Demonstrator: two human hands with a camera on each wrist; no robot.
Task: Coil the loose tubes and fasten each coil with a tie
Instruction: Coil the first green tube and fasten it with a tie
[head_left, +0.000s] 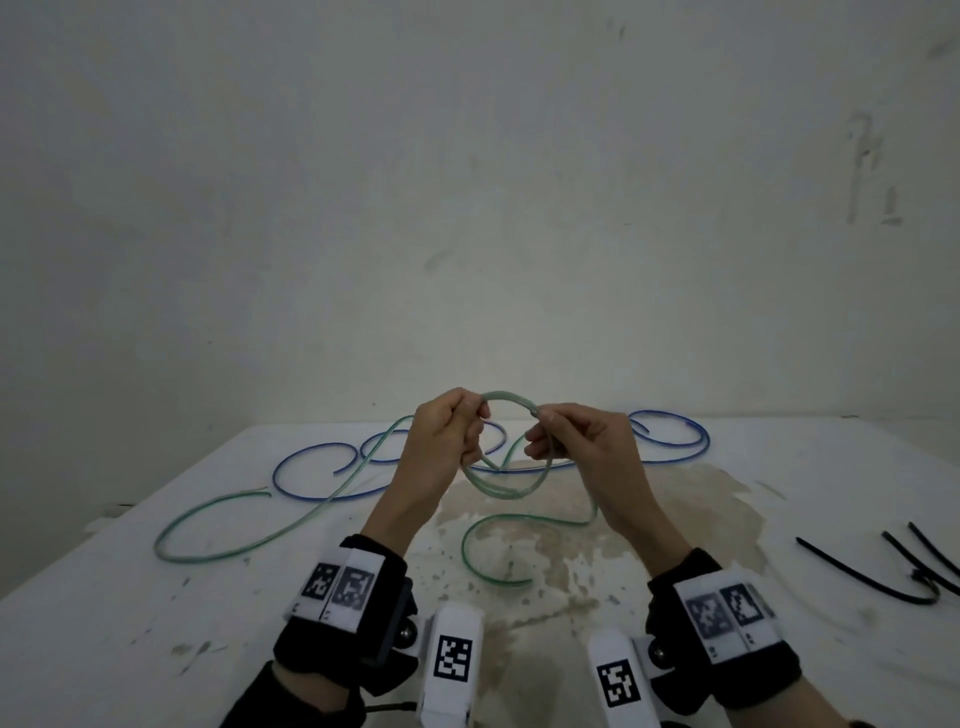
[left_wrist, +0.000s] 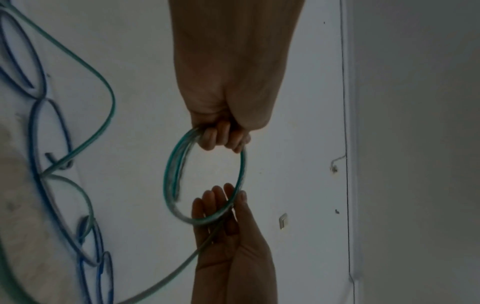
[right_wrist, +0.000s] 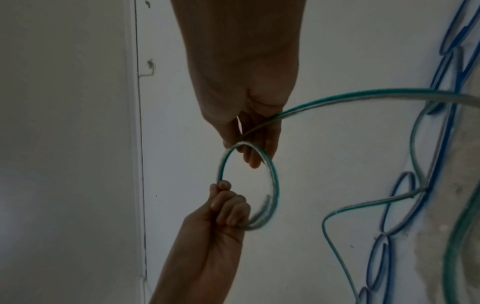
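Observation:
Above the table my two hands hold a small coil of green tube (head_left: 501, 492) upright between them. My left hand (head_left: 462, 426) grips the coil's left side in a fist, several turns bunched in its fingers (left_wrist: 221, 137). My right hand (head_left: 550, 436) pinches the coil's right side between thumb and fingers (right_wrist: 253, 156). In the wrist views the green coil (left_wrist: 171, 174) (right_wrist: 274, 176) shows as a ring. The tube's loose tail (head_left: 464, 545) runs from the right hand down onto the table. More green tube curves off to the left. A blue tube (head_left: 332, 445) lies loose behind the hands.
Several black ties (head_left: 862, 576) lie on the table at the right. The white table (head_left: 156, 623) has a stained, brownish patch in its middle under my hands. A bare wall stands right behind the table's far edge.

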